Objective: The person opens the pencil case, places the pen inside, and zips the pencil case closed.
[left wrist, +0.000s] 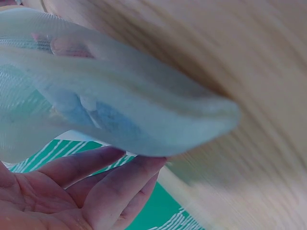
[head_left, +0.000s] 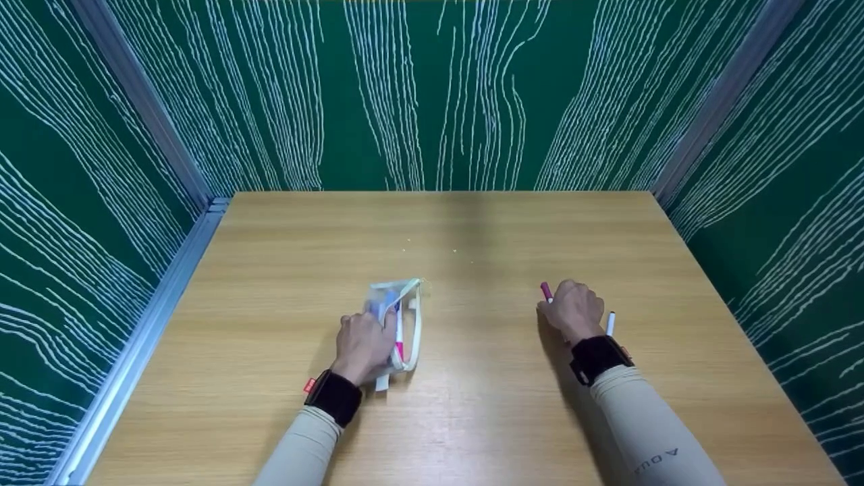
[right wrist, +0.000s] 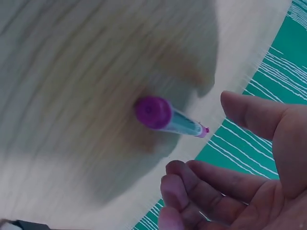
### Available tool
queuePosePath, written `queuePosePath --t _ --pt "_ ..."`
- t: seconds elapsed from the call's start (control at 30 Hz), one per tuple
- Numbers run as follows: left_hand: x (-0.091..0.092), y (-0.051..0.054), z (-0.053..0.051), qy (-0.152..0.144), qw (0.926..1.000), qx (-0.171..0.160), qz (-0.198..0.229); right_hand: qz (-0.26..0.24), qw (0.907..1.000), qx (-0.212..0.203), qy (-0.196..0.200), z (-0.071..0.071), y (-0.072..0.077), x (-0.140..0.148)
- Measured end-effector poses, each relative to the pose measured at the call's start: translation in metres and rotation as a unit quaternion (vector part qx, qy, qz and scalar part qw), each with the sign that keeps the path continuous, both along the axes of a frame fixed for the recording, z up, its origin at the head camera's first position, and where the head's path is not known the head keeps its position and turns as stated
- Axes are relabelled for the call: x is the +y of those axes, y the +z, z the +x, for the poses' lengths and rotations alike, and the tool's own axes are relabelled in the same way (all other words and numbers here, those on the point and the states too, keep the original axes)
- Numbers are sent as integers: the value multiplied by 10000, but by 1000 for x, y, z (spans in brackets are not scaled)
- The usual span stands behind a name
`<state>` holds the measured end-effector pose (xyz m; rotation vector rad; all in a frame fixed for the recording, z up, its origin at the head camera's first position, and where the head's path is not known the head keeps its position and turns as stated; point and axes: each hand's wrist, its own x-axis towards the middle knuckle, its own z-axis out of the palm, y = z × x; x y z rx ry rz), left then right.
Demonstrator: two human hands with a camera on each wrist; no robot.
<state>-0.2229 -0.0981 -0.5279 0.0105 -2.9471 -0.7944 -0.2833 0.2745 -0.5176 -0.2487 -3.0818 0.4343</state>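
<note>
Ideally, you needed to close your right hand [head_left: 577, 310] evenly round the pale barrel of the slim purple-ended plastic marker [right wrist: 173, 120], beneath that hand at mid-right of the head frame, while your left hand [head_left: 364, 341] steadied the translucent white-trimmed pouch [head_left: 417, 324] just left of centre. From above, the back of your right hand hid the gap, but the right wrist view showed thumb and loosely bent fingers well parted, holding nothing; likewise, the left wrist view revealed nearly straight fingers against the pouch, pinching it with the thumb that the head view showed at its mouth.
</note>
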Motion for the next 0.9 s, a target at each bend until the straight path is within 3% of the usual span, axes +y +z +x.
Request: queuePosePath --t 0.47,0.73,0.9 --pt "0 1 0 57 9997 -189 117 -160 9997 -201 -17 -3 -4 -1" --pt "-1 1 0 87 9992 -354 185 -361 9993 -53 -6 -3 -6 -1" --pt "0 1 0 98 9998 -169 57 -402 9990 175 66 -4 -9 -1"
